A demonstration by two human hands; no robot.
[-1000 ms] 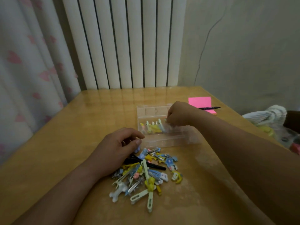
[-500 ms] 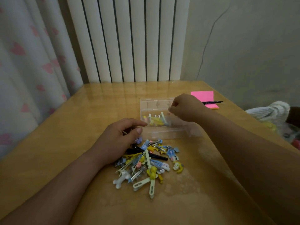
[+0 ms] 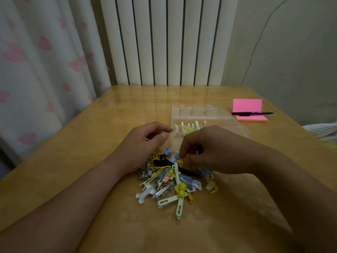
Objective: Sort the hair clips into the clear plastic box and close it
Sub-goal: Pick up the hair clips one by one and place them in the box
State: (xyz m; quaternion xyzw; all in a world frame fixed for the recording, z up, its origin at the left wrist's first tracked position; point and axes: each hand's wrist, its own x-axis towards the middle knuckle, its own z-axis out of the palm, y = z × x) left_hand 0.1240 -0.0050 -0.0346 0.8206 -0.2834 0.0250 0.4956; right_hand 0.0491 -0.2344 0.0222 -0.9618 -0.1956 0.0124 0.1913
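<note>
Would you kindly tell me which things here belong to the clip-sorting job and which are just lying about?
Belongs to the job:
pile of hair clips
clear plastic box
sorted clips inside it
left hand and right hand, both at the pile

Just lying about:
pink sticky notes
black pen on them
radiator
curtain

Both forearms are bare and reach in from below. Left hand [image 3: 144,145] rests on the worktop [image 3: 87,147], fingers loosely curled, thumb near the index tip, can't tell if it's holding anything. Right hand [image 3: 209,148] hovers palm-down, fingertips [image 3: 182,152] pinching a blue clip [image 3: 175,156].
</note>
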